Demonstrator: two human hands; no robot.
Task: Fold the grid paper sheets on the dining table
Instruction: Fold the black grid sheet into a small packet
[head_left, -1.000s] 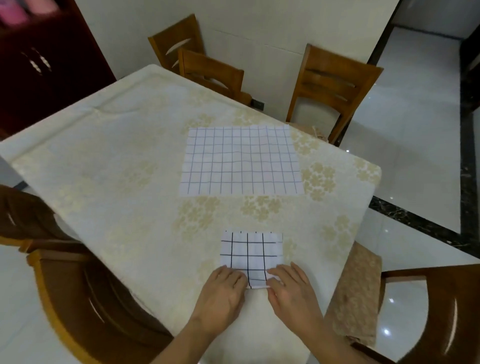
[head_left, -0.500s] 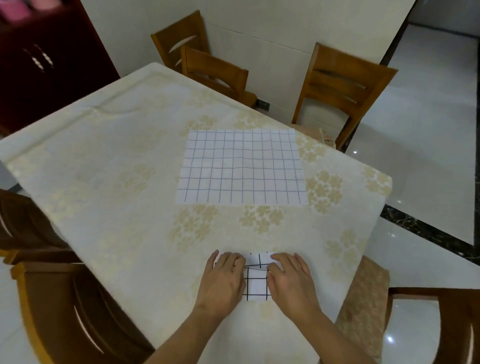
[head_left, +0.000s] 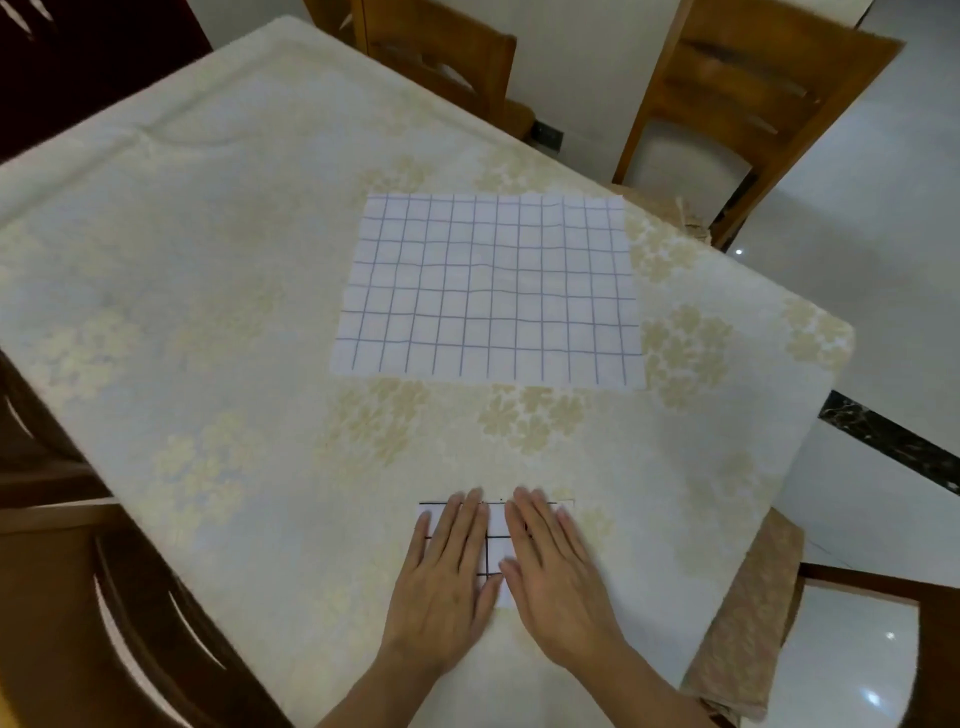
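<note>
Your left hand (head_left: 447, 587) and right hand (head_left: 556, 582) lay flat, fingers spread, pressing the folded grid sheet (head_left: 496, 545) low in the frame; neither grip was closed on it. It sat near the tabletop (head_left: 208, 312) edge closest to you. Open cloth separated it from the one unfolded grid sheet (head_left: 491, 291) at centre. Two sheets were there; chairs (head_left: 753, 93) ringed the edges.
</note>
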